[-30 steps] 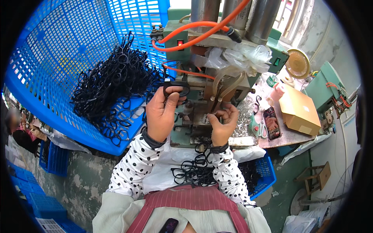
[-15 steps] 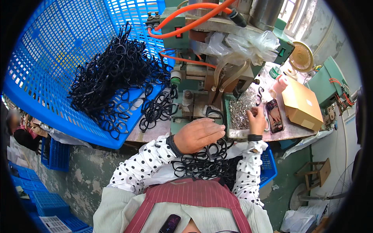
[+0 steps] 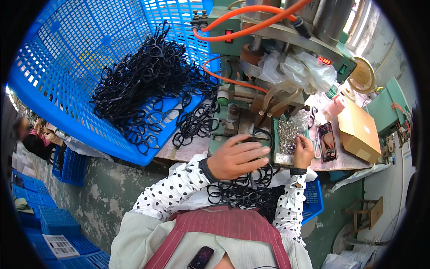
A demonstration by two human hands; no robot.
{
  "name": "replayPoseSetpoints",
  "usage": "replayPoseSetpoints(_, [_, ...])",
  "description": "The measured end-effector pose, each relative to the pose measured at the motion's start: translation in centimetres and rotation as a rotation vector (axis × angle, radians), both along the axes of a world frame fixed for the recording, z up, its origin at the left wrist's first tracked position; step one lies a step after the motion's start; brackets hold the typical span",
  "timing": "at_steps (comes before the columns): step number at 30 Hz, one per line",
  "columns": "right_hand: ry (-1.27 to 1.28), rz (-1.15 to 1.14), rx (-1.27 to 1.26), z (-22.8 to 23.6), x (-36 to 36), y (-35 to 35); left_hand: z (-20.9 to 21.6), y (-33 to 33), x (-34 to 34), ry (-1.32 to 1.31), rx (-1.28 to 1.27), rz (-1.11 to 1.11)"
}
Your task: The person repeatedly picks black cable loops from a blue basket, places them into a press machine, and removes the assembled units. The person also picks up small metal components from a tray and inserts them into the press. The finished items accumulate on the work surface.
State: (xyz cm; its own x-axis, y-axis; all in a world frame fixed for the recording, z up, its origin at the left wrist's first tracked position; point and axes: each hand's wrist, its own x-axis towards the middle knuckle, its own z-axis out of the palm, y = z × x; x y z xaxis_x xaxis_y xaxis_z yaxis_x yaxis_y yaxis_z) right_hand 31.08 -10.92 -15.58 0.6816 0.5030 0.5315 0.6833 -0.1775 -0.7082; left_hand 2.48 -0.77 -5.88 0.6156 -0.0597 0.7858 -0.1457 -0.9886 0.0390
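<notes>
Reloading between press cycles, it seems: the left hand [image 3: 235, 159] at frame centre pinches a black plastic loop [image 3: 264, 136], while the right hand [image 3: 303, 151] picks, fingers curled, in the tray of small metal parts [image 3: 289, 132]; seating both under the green press [image 3: 251, 96] likely follows.

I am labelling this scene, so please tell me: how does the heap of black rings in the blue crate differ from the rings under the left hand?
The heap of black rings is large and lies in the tilted blue crate, untouched. The rings under the left hand form a smaller bunch at the person's lap, touched by the left hand. Both are tangled, thin black loops.
</notes>
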Motion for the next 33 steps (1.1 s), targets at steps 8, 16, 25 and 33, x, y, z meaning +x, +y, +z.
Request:
replayPoseSetpoints(8, [-0.24,-0.117,-0.021,0.4,-1.7,-0.1,-6.2,8.0,-8.9,0.089,-0.331,0.988])
replayPoseSetpoints(16, [-0.435,-0.071,-0.084,0.6,-2.0,0.3,-11.0,9.9,-10.6,0.358,-0.649,1.127])
replayPoseSetpoints(25, [-0.291,0.019,-0.077,1.4,-2.4,1.4,-5.9,9.3,-9.1,-0.074,-0.682,0.893])
replayPoseSetpoints(33, [0.404,0.366,0.276,8.7,-8.1,2.8,0.9,3.1,-3.9,-0.241,-0.484,0.589])
